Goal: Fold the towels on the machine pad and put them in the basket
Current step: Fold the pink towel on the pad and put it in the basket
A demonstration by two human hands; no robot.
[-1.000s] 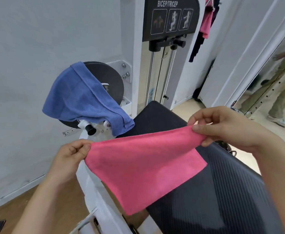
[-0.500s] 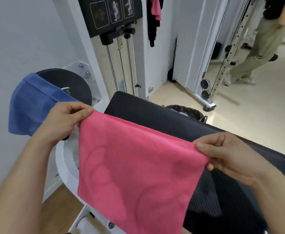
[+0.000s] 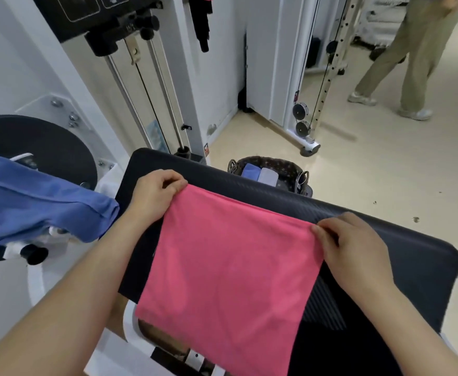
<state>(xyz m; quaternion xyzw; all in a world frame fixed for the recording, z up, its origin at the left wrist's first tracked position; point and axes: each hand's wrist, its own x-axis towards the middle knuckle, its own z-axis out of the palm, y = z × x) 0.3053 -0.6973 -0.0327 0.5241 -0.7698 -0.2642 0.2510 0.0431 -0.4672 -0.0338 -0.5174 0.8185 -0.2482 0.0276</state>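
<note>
Overhanging the machine pad [image 3: 385, 234] at 6 o'clock, the pink towel [image 3: 227, 267], corner-pinched by left hand [image 3: 154, 194] and right hand [image 3: 355, 251], could be dragged off once released.

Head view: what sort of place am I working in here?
Most likely a gym. The pink towel is spread over a padded machine pad in front of chrome guide rods. Cable pulleys and a hole-drilled upright stand farther back.

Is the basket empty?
No, the basket already holds two folded towels lying side by side, a blue towel and a pale grey towel.
</note>
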